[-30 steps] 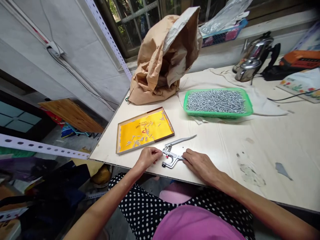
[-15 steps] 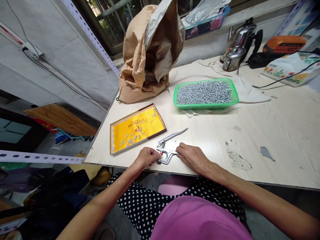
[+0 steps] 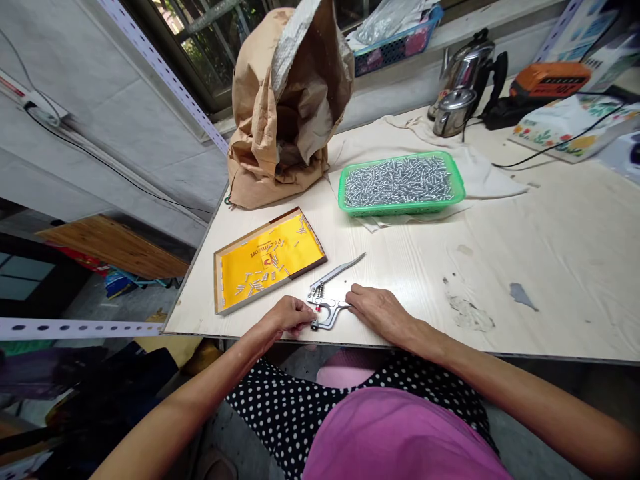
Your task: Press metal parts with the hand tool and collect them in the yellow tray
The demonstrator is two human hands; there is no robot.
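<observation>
Snap-fastener pliers (image 3: 326,301) lie on the table near its front edge, grey metal with a coil spring and a red bit at the jaw. Their upper handle is raised, apart from the lower one. My right hand (image 3: 377,310) is closed around the end of the lower handle, which its fingers partly hide. Beside the jaw, my left hand (image 3: 290,316) is pinched, thumb and fingertips together. Whatever it pinches is too small to make out. Left of the pliers is a shallow cardboard tray (image 3: 219,283) with a yellow lining and several small metal pieces scattered in it.
A green plastic basket (image 3: 400,211) full of small silvery metal pieces stands on a cloth behind the pliers. At the back left is a large brown paper bag (image 3: 255,140). A metal kettle (image 3: 470,63) and a small metal pot (image 3: 454,115) stand at the back right.
The camera view has shifted slightly, so the table's things appear farther left. My left fingertips sit a touch lower at the jaw. My right hand keeps its hold on the lower handle.
</observation>
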